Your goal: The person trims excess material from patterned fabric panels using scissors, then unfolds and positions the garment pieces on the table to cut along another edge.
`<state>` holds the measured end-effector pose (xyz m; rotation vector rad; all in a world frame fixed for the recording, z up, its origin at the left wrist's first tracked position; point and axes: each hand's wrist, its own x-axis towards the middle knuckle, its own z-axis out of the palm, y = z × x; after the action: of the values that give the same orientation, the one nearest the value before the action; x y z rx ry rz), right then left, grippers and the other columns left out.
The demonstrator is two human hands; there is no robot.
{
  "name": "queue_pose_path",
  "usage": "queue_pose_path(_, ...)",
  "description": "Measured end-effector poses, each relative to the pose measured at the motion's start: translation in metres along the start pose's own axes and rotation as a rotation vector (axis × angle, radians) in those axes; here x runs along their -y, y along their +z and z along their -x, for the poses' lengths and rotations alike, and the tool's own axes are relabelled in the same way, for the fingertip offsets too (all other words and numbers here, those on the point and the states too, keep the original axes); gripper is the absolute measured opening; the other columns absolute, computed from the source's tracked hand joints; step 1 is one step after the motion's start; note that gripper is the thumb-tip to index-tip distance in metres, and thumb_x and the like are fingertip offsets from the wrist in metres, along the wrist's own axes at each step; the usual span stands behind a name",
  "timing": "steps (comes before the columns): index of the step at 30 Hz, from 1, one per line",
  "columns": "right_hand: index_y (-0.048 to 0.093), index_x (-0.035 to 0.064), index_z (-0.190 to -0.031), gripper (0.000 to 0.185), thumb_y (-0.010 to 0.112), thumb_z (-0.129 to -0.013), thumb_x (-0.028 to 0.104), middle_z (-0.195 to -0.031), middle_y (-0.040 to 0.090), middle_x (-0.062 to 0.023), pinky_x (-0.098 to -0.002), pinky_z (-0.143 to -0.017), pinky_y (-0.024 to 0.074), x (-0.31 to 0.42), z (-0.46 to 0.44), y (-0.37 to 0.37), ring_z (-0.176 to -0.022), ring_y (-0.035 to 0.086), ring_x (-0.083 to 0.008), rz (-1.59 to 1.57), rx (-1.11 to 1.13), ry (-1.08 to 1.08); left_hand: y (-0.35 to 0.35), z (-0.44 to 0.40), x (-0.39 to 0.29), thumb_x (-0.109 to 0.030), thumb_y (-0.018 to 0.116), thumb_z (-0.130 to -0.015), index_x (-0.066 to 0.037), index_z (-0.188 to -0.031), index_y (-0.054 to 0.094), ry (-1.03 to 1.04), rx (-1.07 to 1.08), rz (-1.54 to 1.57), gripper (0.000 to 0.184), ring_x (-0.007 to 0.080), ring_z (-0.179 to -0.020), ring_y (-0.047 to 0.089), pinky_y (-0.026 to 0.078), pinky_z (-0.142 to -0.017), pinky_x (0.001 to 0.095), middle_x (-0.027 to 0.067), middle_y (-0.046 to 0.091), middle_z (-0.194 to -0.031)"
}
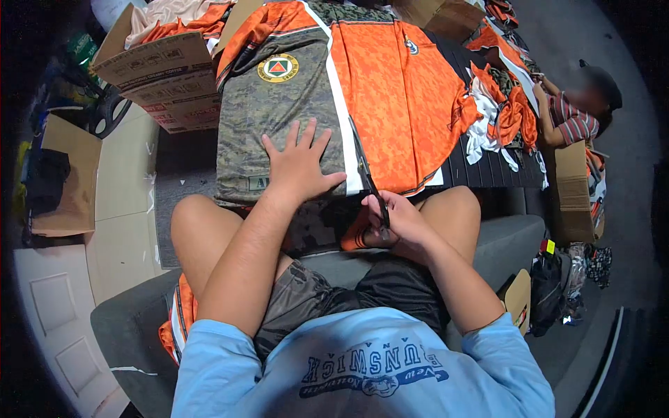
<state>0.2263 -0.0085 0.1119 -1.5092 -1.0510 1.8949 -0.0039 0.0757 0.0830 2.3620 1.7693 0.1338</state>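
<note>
My left hand [300,161] lies flat with fingers spread on a camouflage fabric panel [244,132], which bears a round yellow-edged emblem [277,68]. In my right hand [401,219] is a pair of scissors [373,184], its long blades pointing away from me along a white strip [339,90]. That strip runs between the camouflage panel and an orange patterned panel [390,104] with a small emblem near its top. Whether the blades are parted or closed on the fabric, I cannot tell.
Orange and white scraps [498,118] lie on the dark ribbed table [463,164]. A cardboard box [164,80] of fabric stands at the left. Another person [575,111] in a striped shirt handles cloth on the right, near an open box [575,181]. I sit on a grey couch [502,240].
</note>
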Motion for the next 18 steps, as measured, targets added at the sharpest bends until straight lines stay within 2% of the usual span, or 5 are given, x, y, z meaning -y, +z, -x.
queue_pose_path(9,0.058,0.0076,-0.095,0.034,0.062,-0.104,0.04,-0.07,0.056,-0.0036,-0.0259,-0.055,0.0437,0.006,0.001,0.002,-0.058,0.055,-0.0145,0.065,0.009,-0.013,0.001,0.002,0.0,-0.073,0.064,-0.08,-0.021,-0.158,0.042,-0.004,-0.012,0.023,0.095,0.0357,-0.156,0.023,0.015,-0.11,0.0828,0.0092,0.027,-0.17)
queue_pose_path(13,0.063,0.0054,-0.112,0.039,0.057,-0.106,0.043,-0.071,0.055,-0.0028,-0.024,-0.055,0.0407,0.013,-0.013,-0.001,-0.058,0.054,-0.0131,0.077,0.006,-0.002,0.001,0.0,0.0,-0.076,0.064,-0.079,-0.023,-0.16,0.038,-0.011,0.02,0.015,0.1,0.0365,-0.157,0.021,0.013,-0.111,0.0841,0.008,0.023,-0.172)
queue_pose_path(18,0.062,0.006,-0.11,0.041,0.057,-0.106,0.047,-0.07,0.055,-0.003,-0.0246,-0.054,0.0408,0.016,-0.022,-0.004,-0.058,0.054,-0.0143,0.125,0.004,0.013,0.0,0.001,0.0,-0.076,0.064,-0.079,-0.023,-0.16,0.038,-0.012,0.02,0.012,0.101,0.0364,-0.157,0.021,0.014,-0.111,0.0839,0.0076,0.023,-0.172)
